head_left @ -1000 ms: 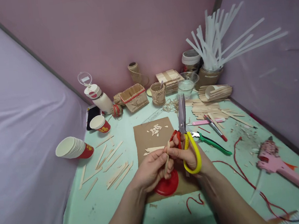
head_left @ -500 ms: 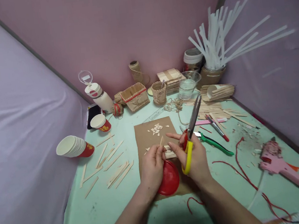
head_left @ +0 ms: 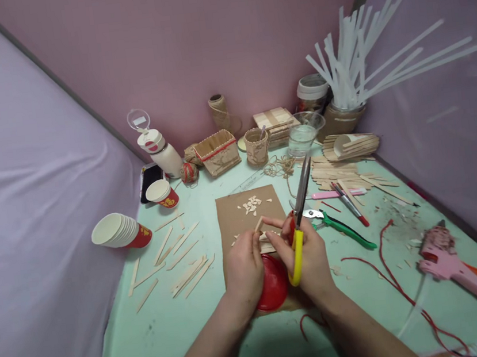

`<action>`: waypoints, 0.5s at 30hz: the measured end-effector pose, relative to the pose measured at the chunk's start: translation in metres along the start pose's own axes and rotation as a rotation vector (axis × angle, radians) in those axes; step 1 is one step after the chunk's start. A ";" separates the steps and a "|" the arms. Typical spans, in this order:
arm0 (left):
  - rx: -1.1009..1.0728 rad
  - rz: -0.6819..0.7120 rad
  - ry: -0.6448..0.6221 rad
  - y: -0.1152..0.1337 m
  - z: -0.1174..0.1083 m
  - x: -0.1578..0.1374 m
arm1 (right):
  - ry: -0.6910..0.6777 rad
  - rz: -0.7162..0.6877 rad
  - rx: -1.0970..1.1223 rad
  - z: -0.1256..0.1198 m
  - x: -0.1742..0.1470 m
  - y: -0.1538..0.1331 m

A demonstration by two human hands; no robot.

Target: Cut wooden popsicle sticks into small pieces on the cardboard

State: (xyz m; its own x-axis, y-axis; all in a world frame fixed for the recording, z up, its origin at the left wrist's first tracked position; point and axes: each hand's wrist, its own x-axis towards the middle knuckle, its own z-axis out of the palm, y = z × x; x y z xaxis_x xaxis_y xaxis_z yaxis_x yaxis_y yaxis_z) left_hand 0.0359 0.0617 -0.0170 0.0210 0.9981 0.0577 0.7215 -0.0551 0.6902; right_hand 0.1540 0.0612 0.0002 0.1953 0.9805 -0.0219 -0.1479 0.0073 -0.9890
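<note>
Between the fingertips of my left hand (head_left: 244, 263) is a thin wooden stick (head_left: 259, 223), its end pointing up and away. My right hand (head_left: 311, 253) holds scissors (head_left: 298, 235) with yellow and red handles, blades pointing up. Its index finger reaches toward the stick's tip. Under both hands lie a brown cardboard sheet (head_left: 229, 211) and a round red lid (head_left: 272, 283). A row of light wooden pieces (head_left: 267, 245) sits behind my fingers, partly hidden. Farther up the cardboard is a small pile of wood chips (head_left: 251, 205).
Loose wooden strips (head_left: 189, 275) and stacked paper cups (head_left: 119, 232) stand left. Green-handled pliers (head_left: 344, 229), red cord (head_left: 382, 271) and a pink glue gun (head_left: 459, 276) lie right. At the back are a craft basket (head_left: 218, 155), a water bowl (head_left: 302, 139) and glue sticks (head_left: 346, 67).
My right hand has turned a little, so the scissors stand more upright. Its index finger has come closer to the stick's tip. The whole view has shifted slightly.
</note>
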 end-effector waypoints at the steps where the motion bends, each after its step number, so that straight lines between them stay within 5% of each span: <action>1: 0.014 0.005 0.009 0.000 0.000 0.000 | 0.000 0.003 0.003 0.001 0.000 -0.001; 15: -0.020 0.028 0.112 0.001 0.001 0.001 | -0.023 0.022 0.006 0.007 -0.007 0.001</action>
State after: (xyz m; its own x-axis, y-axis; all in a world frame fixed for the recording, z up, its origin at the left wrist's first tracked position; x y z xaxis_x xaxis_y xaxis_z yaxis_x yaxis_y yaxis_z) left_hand 0.0369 0.0622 -0.0168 -0.0379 0.9869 0.1566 0.7080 -0.0841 0.7012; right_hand 0.1459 0.0552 0.0001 0.1697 0.9847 -0.0401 -0.1574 -0.0131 -0.9875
